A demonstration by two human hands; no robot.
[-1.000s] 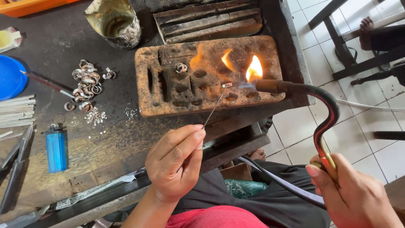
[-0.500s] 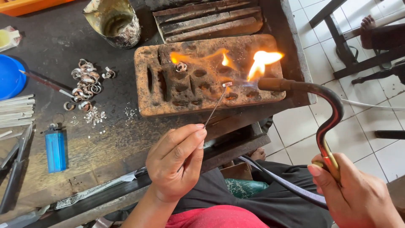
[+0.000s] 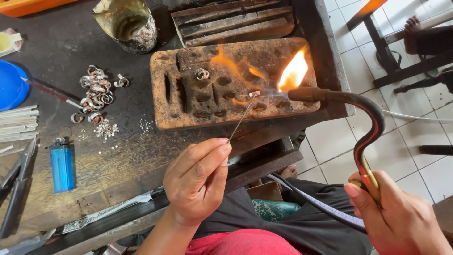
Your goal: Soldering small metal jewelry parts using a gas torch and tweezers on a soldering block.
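A blue dish is sitting at the far left edge of the dark tabletop, with a blue lighter lying nearer the person and a heap of small silver rings resting just beyond it. The left hand is pinching a thin wire rod between thumb and forefinger fingers, closed tight on its lower end; the rod's long axis is slanting up and to the right, its tip pointing at a small metal piece lying on the pitted, scorched soldering block. Orange flame is licking across the block's right half. The curved torch is pointing left, its nozzle level with the small piece, its neck bending down into the right hand, whose fingers are wrapping firmly around the brass handle, with a hose trailing below.
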